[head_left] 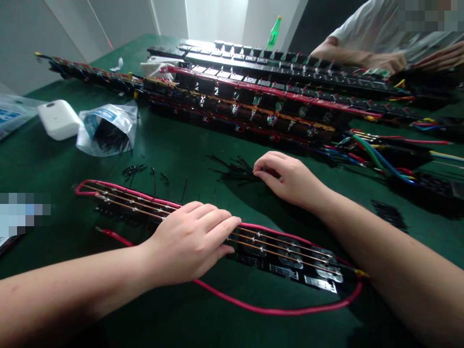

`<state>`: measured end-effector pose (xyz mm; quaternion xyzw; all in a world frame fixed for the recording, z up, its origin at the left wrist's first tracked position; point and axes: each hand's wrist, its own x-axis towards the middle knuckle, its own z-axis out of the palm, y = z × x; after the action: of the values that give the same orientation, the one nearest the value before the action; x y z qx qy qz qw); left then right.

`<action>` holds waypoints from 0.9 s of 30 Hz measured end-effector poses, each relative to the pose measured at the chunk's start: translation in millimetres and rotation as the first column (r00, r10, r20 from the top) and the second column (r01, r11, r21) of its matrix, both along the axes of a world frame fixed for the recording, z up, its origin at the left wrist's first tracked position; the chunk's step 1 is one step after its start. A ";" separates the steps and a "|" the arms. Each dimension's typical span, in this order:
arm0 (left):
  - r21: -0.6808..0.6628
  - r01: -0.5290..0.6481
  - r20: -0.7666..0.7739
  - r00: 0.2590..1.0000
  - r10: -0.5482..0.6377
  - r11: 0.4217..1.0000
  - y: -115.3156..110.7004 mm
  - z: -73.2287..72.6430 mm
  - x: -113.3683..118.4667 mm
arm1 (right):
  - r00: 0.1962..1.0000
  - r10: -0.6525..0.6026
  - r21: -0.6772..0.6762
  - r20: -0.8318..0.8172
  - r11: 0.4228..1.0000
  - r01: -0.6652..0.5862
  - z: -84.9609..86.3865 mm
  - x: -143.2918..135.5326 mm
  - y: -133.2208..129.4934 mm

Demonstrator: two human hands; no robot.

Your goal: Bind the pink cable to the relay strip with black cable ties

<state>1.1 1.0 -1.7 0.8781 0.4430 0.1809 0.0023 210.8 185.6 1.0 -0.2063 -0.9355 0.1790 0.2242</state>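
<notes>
From my remote station I record the following: the left hand [195, 237] lies closed over the middle of a long black strip with copper-coloured wires along its top [266, 251], its fingers pressed together and its thumb at the near side; the strip rests on a dark green table [174, 145], directly in front of the person; a thick red cable [270, 311] follows the strip's far edge, loops at the left end and bows out on the near side; a yellow band [361, 274] sits at the right end. I find the right hand [281, 176] beyond the strip, thumb and forefinger brought close together at the ends of a loose pile of thin black plastic ties [235, 171]; I cannot tell whether a tie is pinched; further left stand a clear plastic bag of similar black pieces [125, 118] and, just beside it, a white rounded box [59, 120]; long black assemblies with red cables [246, 96] extend across the back; behind them I note a green bottle [274, 34] and, at the right, a co-worker's hand [389, 63].
</notes>
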 end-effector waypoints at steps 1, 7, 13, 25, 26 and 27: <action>-0.007 -0.002 0.011 1.000 0.002 1.000 -0.2 0.1 0.0 | 1.000 -0.002 -0.006 -0.005 1.000 0.002 5.3 2.1 -1.4; -0.050 -0.021 0.091 0.995 0.025 0.999 0.5 0.9 0.2 | 0.998 -0.028 -0.267 -0.062 0.964 0.010 49.9 16.5 -27.5; -0.094 -0.050 0.102 0.993 0.060 0.994 -5.0 1.9 3.0 | 0.991 0.044 -0.228 -0.124 0.971 -0.072 63.4 23.1 -99.8; 0.242 0.135 0.277 0.939 -0.202 0.961 -23.2 4.9 10.0 | 0.974 0.124 0.159 -0.190 0.983 -0.094 16.6 28.7 -169.4; 0.234 0.165 0.282 0.932 -0.229 0.958 -22.7 5.0 10.2 | 0.970 0.131 0.142 -0.206 0.984 -0.103 15.9 28.5 -166.6; 0.224 0.189 0.285 0.925 -0.249 0.956 -21.8 5.1 10.1 | 0.965 0.141 0.124 -0.222 0.985 -0.116 15.0 27.9 -163.8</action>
<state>11.2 -20.8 3.4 0.8788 0.3163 0.3572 0.0075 238.7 21.8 16.0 -0.1104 -0.9231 0.1640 0.3299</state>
